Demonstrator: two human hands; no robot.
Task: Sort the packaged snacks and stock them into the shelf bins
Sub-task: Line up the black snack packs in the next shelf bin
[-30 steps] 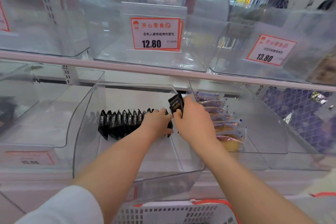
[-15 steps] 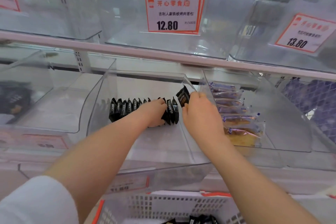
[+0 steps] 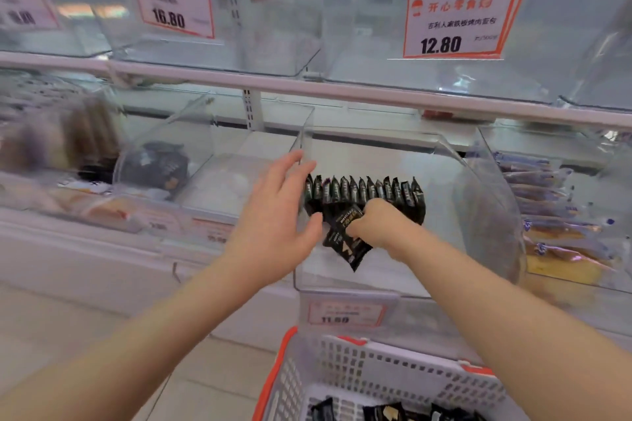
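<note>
You are mid-stocking: your right hand [image 3: 376, 225] pinches a few black snack packets [image 3: 347, 236] low inside the clear bin [image 3: 485, 202], just in front of the upright row of packets [image 3: 366, 190] along its back. Your left hand [image 3: 277, 215] is spread, fingers straight, seemingly touching the bin's left wall. Next, stand these packets against the row, then reach for more in the basket [image 3: 376, 369].

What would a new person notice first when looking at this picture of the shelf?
Probably the row of black snack packets standing upright in the clear bin at centre, where the right hand grips a few loose packets in front of it. The open left hand is at the bin's left wall. Above right hangs an orange-framed price tag reading 12.80.
</note>
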